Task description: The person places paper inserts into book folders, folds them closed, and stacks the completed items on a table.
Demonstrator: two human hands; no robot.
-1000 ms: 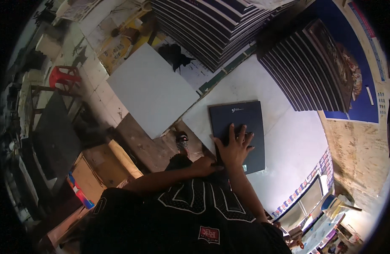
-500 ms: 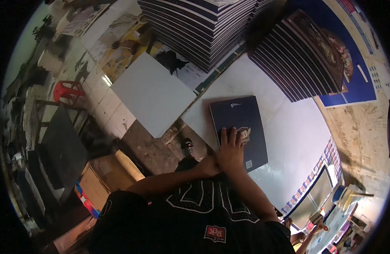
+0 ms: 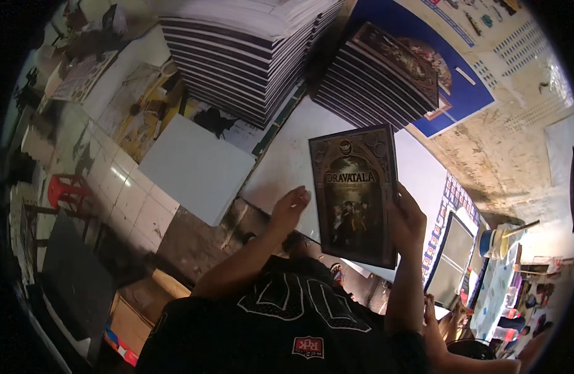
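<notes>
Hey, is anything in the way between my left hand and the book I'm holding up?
Nothing visible does. Your left hand is apart from the dark book, with white tabletop showing behind the gap. Your right hand holds the opposite edge, clear of that path.

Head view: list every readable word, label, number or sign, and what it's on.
Places only; wording not copied out.
Ornate dark book in the right hand: large pale-gold title, legible; smaller lines below, too small.
Red shirt patch: white letters, legible, upside down.
Blue-and-red printed strip: too small to read.
Top book of the stack behind: too blurred to read.
</notes>
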